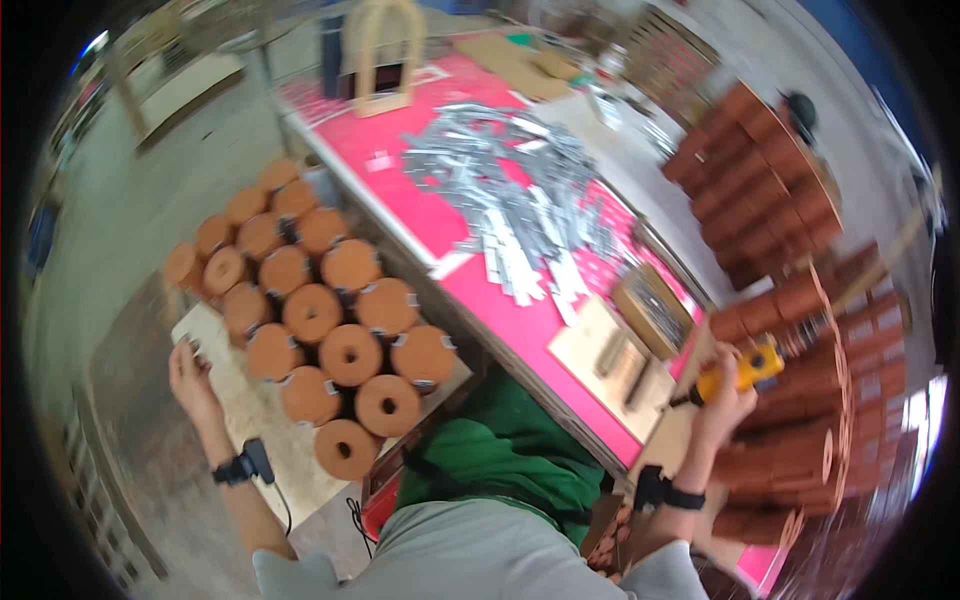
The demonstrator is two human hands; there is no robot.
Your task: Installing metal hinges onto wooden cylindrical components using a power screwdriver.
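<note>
On the right, my right hand (722,398) is wrapped round a yellow and black cordless drill (742,370), held over the table's right end beside stacked brown-red cylinders (785,400). Far to the left, my left hand (190,375) is closed at the fingertips; a small dark bit shows there, too small to name. It hovers by the edge of a pale board (212,335). Several round terracotta-coloured cylinders (350,355) stand upright in rows on that board, some with a centre hole and small metal strips at their rims.
A pink-topped table (400,215) carries a heap of flat metal strips (510,170), a wooden arch-shaped frame (385,60) and a box of small parts (652,310). More brown-red cylinders (755,185) are stacked at the far right. My green apron (500,440) touches the table's near side.
</note>
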